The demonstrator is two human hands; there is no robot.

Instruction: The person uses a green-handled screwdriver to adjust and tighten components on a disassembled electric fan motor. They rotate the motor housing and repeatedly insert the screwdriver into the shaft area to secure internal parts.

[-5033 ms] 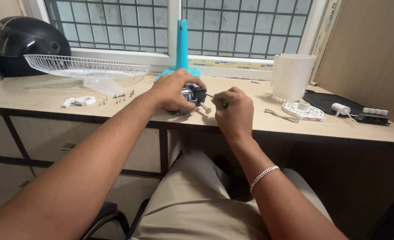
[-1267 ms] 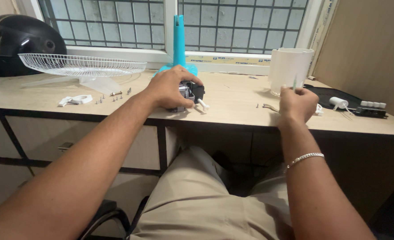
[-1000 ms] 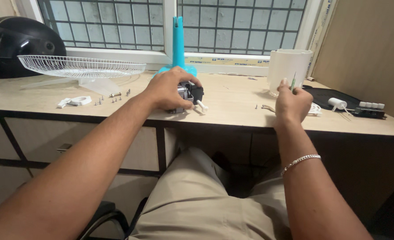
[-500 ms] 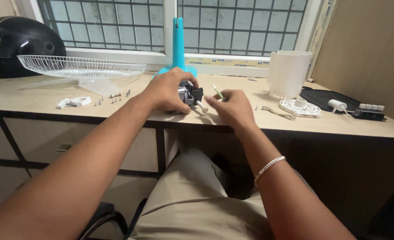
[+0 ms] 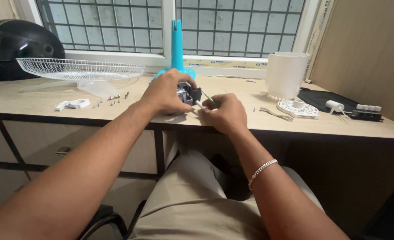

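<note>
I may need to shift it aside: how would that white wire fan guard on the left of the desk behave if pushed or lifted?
The wire fan guard is thin open mesh, so probably light. It lies dish-up, partly propped on a white piece, so it may rock or slide if pushed. Thin wires could bend if squeezed.

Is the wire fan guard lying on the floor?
No, the wire fan guard rests on the desk beside the black helmet.

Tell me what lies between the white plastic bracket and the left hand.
In the head view, small loose screws lie on the desk between white bracket and left hand.
</note>
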